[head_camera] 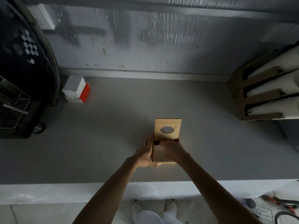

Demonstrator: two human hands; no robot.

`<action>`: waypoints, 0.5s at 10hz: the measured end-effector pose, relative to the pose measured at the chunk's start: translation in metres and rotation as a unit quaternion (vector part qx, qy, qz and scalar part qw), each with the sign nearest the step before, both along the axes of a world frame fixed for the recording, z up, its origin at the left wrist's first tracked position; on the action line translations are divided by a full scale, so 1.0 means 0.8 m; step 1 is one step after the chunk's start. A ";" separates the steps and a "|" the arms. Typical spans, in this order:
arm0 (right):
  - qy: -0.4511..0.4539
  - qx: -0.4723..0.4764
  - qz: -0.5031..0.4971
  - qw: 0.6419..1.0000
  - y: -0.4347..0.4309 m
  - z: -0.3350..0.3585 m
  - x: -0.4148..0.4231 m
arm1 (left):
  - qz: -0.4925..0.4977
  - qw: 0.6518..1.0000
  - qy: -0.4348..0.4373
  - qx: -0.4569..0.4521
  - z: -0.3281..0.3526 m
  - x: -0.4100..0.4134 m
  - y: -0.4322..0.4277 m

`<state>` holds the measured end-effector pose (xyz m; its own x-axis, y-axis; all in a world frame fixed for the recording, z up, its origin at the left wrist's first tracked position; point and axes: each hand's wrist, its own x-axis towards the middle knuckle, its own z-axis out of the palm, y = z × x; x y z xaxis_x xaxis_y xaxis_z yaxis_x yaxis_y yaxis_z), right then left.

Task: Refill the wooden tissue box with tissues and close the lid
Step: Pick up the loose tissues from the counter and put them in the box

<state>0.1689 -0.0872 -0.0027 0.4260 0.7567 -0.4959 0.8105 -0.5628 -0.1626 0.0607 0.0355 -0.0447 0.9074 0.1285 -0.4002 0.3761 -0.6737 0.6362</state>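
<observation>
Wooden tissue box (165,156) near front edge of grey worktop (97,143), lid (167,128) slid back. Left hand (146,155) flat, open against box's left side. Right hand (174,150) reaching into opening; grasp not discernible.

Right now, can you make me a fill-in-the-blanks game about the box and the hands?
1. The lid of the wooden box has an ____ hole in it.
2. The left hand lies flat against the box's ____ side.
3. The fingers of the right hand reach ____ the box.
4. The red and white pack lies by the ____.

Missing words: oval; left; into; wall
</observation>
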 end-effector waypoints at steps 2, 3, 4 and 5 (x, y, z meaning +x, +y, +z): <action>-0.032 0.055 -0.031 0.997 -0.004 -0.001 -0.011 | 0.036 0.999 0.000 -0.033 0.005 0.001 -0.003; -0.037 0.118 -0.050 0.991 -0.011 -0.009 -0.021 | 0.038 0.998 0.006 -0.043 0.006 0.000 -0.002; -0.022 0.116 -0.071 0.991 -0.011 -0.028 -0.020 | 0.055 0.998 0.015 -0.028 0.000 -0.003 -0.002; 0.009 0.040 -0.094 0.995 -0.005 -0.031 -0.018 | 0.047 0.999 0.014 -0.021 0.001 -0.002 -0.004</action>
